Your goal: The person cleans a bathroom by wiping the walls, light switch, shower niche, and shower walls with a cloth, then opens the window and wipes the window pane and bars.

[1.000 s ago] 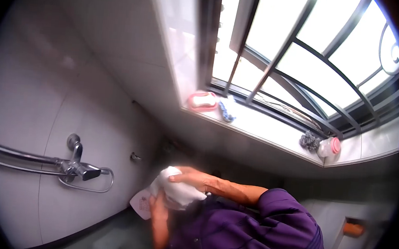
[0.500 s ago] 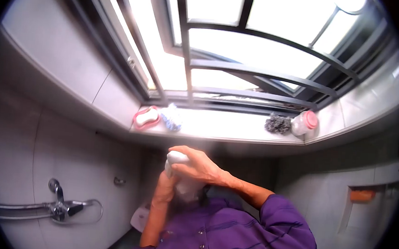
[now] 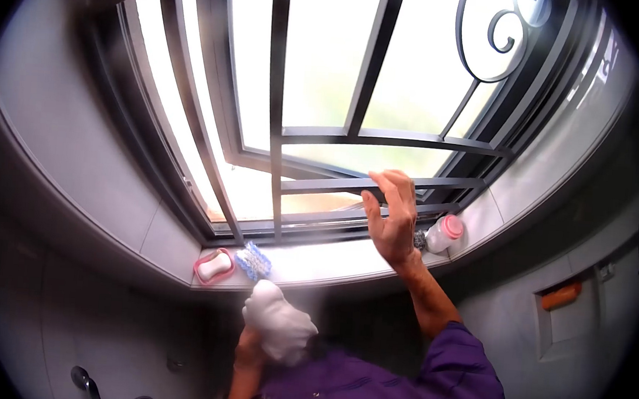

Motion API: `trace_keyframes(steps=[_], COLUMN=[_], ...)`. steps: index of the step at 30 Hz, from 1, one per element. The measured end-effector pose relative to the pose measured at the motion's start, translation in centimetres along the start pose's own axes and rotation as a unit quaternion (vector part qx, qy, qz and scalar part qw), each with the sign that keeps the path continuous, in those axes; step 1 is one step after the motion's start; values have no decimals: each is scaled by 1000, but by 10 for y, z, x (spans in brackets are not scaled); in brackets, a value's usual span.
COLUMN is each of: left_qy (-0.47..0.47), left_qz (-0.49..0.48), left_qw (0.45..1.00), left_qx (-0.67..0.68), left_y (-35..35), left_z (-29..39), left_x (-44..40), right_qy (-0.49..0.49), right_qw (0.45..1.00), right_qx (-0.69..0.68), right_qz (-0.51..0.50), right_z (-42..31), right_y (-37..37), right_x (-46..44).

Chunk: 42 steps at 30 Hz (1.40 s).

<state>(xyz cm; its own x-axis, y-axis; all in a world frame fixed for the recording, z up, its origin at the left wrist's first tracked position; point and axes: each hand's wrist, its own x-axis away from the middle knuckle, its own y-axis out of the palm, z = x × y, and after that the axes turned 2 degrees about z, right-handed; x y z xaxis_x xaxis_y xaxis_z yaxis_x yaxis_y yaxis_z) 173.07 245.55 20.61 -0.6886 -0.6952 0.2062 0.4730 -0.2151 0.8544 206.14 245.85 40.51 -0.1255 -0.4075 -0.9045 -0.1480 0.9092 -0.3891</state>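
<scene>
My left hand point(image 3: 250, 349) is wrapped round the lower left side of a bunched white cloth point(image 3: 278, 321), in front of my purple shirt. My right hand point(image 3: 394, 218) is raised before the window's lower bars, fingers apart and slightly curled, with nothing in it. Just right of its wrist, on the sill, stand a clear jar with a pink lid point(image 3: 444, 233) and a dark scrubber point(image 3: 420, 240), partly hidden by the hand. A white soap bar in a pink dish point(image 3: 214, 266) and a blue-and-white scrubber point(image 3: 254, 260) lie on the sill's left part.
Dark metal bars point(image 3: 277, 85) cross the window above the white sill point(image 3: 330, 262). A chrome shower tap point(image 3: 83, 382) shows at the lower left. An orange object point(image 3: 561, 296) rests in a wall recess at the right.
My right hand has let go of the white cloth and risen to the window bars. My left hand still holds the cloth. The view has tilted up toward the window.
</scene>
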Motion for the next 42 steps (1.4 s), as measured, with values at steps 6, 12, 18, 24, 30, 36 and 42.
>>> trace_keyframes(steps=[6, 12, 18, 24, 30, 36, 42], left_qy=[28, 24, 27, -3, -10, -29, 43], left_qz=[12, 21, -4, -98, -58, -177, -203], left_qw=[998, 997, 995, 954, 950, 925, 861], left_qx=[-59, -66, -91, -282, -308, -336, -464], left_y=[-40, -32, -14, 39, 91, 161, 218], left_z=[23, 39, 47, 63, 54, 51, 21], left_x=[18, 24, 12, -3, -35, -71, -95], right_qy=[55, 27, 23, 24, 102, 204, 404], right_qw=[989, 994, 994, 998, 980, 933, 724], right_qx=[118, 107, 106, 63, -169, -276, -482], right_qz=[-70, -4, -1, -15, -13, -104, -283], right_z=[28, 28, 27, 21, -35, -40, 1], right_y=[50, 60, 58, 48, 2, -51, -92], right_x=[5, 9, 11, 11, 57, 90, 99])
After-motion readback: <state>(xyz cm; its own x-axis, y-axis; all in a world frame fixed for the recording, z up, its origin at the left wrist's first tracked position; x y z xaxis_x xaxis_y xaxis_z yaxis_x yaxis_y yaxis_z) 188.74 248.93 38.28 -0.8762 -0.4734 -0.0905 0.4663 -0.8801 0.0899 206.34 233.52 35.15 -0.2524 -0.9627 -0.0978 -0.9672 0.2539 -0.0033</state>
